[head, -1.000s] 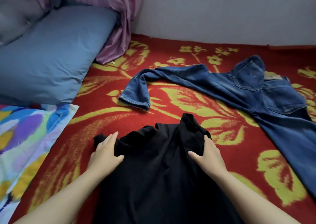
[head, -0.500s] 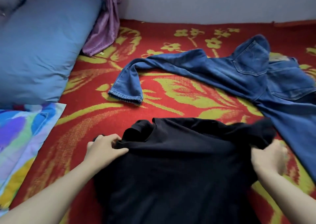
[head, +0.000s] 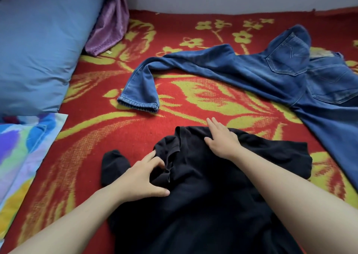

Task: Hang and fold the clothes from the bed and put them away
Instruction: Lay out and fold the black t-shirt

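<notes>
Red blanket (head: 120, 137) with yellow flowers, spread wide underneath. One black shirt (head: 213, 195) at 6 o'clock, rumpled. Left hand (head: 142, 180) at 7, fingers curled, bunching a fold near the collar. Right hand (head: 222, 138) flat, fingers straight, pressing the shirt's far edge. One pair of blue jeans (head: 251, 69) at 2 o'clock, one blue pillow (head: 38, 46) at 10.

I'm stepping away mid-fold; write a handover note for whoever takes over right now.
Left hand grips the bunched collar of the black shirt.
Right hand lies flat, pressing its top edge.
Shirt is spread on the red blanket, jeans sprawled beyond it.
Done: nothing folded yet.
Left: fold the shirt, fold or hang the jeans, put both away.
</notes>
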